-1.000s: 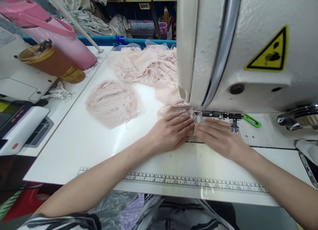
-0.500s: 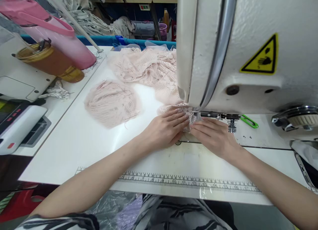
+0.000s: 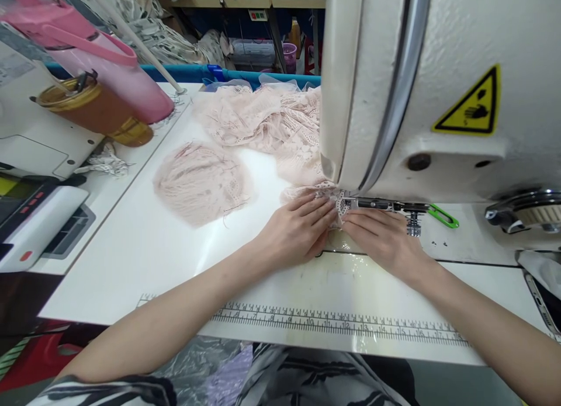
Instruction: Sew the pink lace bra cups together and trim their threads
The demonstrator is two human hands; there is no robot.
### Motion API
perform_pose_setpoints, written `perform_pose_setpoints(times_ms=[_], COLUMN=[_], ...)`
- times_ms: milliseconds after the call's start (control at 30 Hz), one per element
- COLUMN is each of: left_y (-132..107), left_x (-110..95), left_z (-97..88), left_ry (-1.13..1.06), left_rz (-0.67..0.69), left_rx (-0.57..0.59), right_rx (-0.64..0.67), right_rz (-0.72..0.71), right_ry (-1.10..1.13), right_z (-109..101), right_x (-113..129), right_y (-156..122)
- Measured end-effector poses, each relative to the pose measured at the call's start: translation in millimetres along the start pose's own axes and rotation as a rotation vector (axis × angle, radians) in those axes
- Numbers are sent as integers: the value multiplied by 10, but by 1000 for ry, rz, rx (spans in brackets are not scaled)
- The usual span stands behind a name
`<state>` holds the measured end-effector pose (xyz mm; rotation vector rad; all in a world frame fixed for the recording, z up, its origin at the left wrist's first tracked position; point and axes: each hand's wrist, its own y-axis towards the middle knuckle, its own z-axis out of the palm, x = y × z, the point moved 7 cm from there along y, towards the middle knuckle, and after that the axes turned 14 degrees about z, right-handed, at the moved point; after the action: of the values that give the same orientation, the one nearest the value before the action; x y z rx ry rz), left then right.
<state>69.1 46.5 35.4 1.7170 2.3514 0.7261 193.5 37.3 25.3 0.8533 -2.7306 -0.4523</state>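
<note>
My left hand [image 3: 298, 231] lies flat on the white table, fingers stretched out, pressing a small piece of pale pink lace [image 3: 333, 203] toward the needle area. My right hand [image 3: 380, 238] rests beside it, fingers extended flat on the same lace, just below the metal presser foot [image 3: 412, 222]. The white sewing machine head [image 3: 421, 84] looms above both hands and hides the needle. The lace runs back under the machine into a larger pink lace heap [image 3: 267, 120].
A round stack of pink lace pieces [image 3: 199, 181] lies left of my hands. A green thread snip [image 3: 442, 216] sits right of the presser foot. A printed ruler [image 3: 342, 324] lines the table's front edge. A pink jug [image 3: 127, 73], brown cup [image 3: 87, 105] and control box [image 3: 35, 225] stand at left.
Both hands stay on the lace by the presser foot; they have shifted only slightly as the view swayed. The lace under the fingers has crept a little.
</note>
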Motion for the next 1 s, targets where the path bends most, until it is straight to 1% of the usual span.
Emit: perform_pose_setpoints(times_ms=[167,300,433,533,633,733,900,1000], left_y=[20,21,32,44,52,54,51,46], left_x=[-26,-32,-48,-57,-64,-70,-70,-60], left_z=[-1,24,35,30,28,34,63,83], left_ry=[18,14,22,37,48,59,62,44], left_rz=[-13,-33,-29,-31,-36,-36,-42,-61], left_rx=[9,41,54,51,52,52,61,82], right_rx=[37,26,21,-6,-67,-106,-73,-127], right_rz=[79,123,248,325,389,396,409,394], right_ry=[60,96,211,265,221,169,161,156], right_z=[-27,-40,-42,-57,-95,-132,-124,-151], right_x=[-70,-130,-207,-229,-251,-257,-287,-290], right_y=[28,37,53,54,48,52,65,70])
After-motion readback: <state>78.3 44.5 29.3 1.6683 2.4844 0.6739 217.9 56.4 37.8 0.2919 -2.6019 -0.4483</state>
